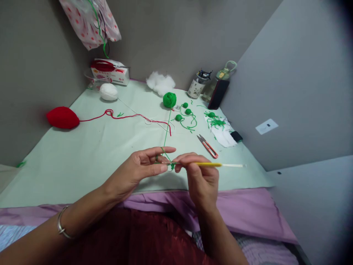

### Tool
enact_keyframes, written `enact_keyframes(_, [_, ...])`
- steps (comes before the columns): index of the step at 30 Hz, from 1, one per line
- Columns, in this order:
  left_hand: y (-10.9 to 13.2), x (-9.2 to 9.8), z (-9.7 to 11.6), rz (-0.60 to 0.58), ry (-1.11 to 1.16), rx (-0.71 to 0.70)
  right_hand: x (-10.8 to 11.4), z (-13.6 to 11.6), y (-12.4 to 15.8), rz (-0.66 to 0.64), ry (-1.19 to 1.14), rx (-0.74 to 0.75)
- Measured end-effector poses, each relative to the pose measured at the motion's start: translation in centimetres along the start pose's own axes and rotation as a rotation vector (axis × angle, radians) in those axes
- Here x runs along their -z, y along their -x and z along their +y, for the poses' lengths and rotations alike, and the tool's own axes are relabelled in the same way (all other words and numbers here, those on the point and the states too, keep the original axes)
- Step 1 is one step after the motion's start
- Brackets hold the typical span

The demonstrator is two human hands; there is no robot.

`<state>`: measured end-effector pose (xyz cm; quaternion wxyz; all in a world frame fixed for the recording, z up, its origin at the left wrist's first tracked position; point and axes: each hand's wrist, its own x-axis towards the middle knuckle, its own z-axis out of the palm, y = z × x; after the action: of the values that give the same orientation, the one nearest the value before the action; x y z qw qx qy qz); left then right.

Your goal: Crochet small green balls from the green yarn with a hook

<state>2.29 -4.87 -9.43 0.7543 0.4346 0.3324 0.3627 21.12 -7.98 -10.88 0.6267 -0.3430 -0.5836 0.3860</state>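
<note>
My right hand [201,176] is closed around a crochet hook with a yellow handle [211,164], held nearly level with its tip pointing left. A small green crochet piece [172,166] sits at the hook's tip, between both hands. My left hand [143,163] has its index finger stretched out with green yarn looped over it, while its thumb and other fingers are closed around the yarn by the piece. From there the strand [166,138] runs back to a green yarn ball [169,99]. Exactly what the left fingertips pinch is partly hidden.
Thread snips [208,146] lie right of centre, near small green balls [178,117] with yarn tails. Green scraps rest on white paper [224,136]. Red yarn [63,117], white yarn [108,92], stuffing [160,84], a pen jar [196,86], a bottle [216,82] and a phone [218,94] stand farther back.
</note>
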Motion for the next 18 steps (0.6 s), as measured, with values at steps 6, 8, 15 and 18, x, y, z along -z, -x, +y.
enact_keyframes(6, [0.0, -0.1, 0.3, 0.077, -0.002, -0.023, 0.7, -0.7, 0.3, -0.049, 0.307, 0.153])
enact_keyframes(8, [0.1, -0.3, 0.4, 0.093, 0.026, -0.04, 0.7, -1.1, 0.6, -0.144, 0.601, 0.381])
enact_keyframes(15, [-0.1, -0.2, 0.6, 0.012, 0.195, 0.102, 0.6, -1.0, 0.7, -0.121, 0.675, 0.474])
enact_keyframes(18, [-0.1, 0.0, 0.5, 0.06, 0.145, 0.065, 0.6, -0.9, 0.1, 0.007, 0.282, 0.209])
